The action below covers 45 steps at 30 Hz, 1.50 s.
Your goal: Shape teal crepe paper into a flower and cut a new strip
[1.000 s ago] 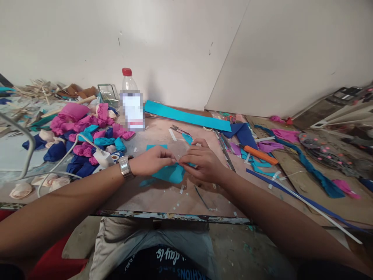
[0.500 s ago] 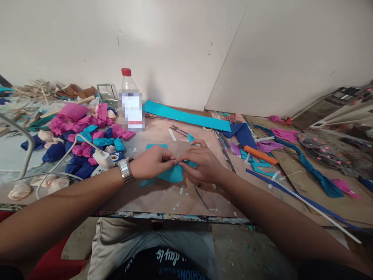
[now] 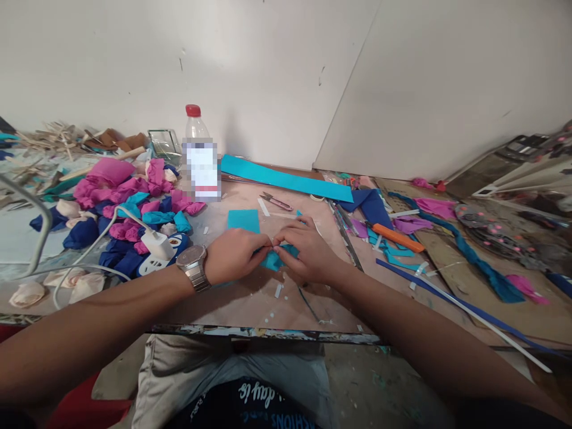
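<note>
Both hands meet over the middle of the table. My left hand (image 3: 239, 255), with a watch at the wrist, pinches the edge of a small turquoise fabric piece (image 3: 271, 261). Fingertip to fingertip with it, my right hand (image 3: 310, 247) grips the same piece. The fingers cover much of the fabric. Behind my left hand a turquoise square (image 3: 243, 221) lies flat. Thread snips (image 3: 276, 201) rest just beyond my hands, beside a short white strip (image 3: 263, 207).
To the left are a heap of bunched fabric pieces (image 3: 118, 187), a power strip (image 3: 156, 262) with its cable, and a red-capped bottle (image 3: 199, 128). A long turquoise strip (image 3: 286, 179) lies along the wall. An orange utility knife (image 3: 397, 237) and a white stick (image 3: 487, 319) are on the right.
The fabric between my fingers has been gathered in, and less of it hangs below. My left wrist has turned, showing the watch face. More of the square and the snips is uncovered.
</note>
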Tool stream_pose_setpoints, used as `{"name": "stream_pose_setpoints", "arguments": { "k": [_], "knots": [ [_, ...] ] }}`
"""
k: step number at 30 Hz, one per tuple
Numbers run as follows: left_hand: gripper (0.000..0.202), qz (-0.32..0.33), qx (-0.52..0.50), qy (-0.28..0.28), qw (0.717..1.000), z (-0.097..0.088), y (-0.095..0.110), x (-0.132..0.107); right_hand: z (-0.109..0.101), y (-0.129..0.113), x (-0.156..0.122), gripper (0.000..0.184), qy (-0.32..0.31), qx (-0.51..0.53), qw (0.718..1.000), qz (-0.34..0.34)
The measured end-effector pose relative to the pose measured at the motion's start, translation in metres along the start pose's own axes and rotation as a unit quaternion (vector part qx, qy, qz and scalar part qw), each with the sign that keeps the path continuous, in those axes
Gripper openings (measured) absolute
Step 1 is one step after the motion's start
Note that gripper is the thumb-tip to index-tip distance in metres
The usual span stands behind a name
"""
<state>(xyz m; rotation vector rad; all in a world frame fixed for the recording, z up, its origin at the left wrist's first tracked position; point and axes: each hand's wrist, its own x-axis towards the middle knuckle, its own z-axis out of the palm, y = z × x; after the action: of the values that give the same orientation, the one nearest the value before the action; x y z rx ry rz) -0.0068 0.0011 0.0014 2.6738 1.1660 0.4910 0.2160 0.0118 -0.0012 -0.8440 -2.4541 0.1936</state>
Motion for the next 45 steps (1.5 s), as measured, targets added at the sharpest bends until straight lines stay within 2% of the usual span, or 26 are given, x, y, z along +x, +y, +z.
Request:
{"name": "stream_pose_setpoints", "arguments": {
  "k": [4,11,18,26,33,38,45],
  "knots": [
    [0.036,0.015,0.003,0.009,1.0,0.002,0.0,-0.001,0.0,-0.001,0.0,0.008,-0.022,-0.017,1.0,0.007],
    [0.028,-0.016,-0.13,0.015,0.991,-0.003,0.0,0.001,0.0,0.001,-0.001,0.006,0.013,0.014,1.0,0.004],
    [0.029,-0.002,-0.095,0.013,0.995,0.0,-0.002,0.002,0.0,0.0,0.0,0.008,0.004,0.009,1.0,-0.007],
    [0.032,-0.019,-0.12,0.009,0.993,-0.002,-0.004,0.002,-0.002,0.002,-0.001,0.009,0.019,0.022,0.999,-0.013],
    [0.025,-0.016,-0.148,0.004,0.989,-0.004,-0.004,0.002,-0.004,0.004,0.0,0.008,0.02,0.006,1.0,-0.011],
    [0.018,-0.042,-0.144,0.011,0.989,-0.006,-0.003,0.003,-0.007,0.008,0.0,0.005,0.024,0.005,1.0,-0.005],
    [0.025,-0.088,-0.066,0.014,0.994,-0.006,-0.004,0.003,-0.011,0.008,0.002,0.006,0.05,-0.024,0.998,-0.014]
  ]
}}
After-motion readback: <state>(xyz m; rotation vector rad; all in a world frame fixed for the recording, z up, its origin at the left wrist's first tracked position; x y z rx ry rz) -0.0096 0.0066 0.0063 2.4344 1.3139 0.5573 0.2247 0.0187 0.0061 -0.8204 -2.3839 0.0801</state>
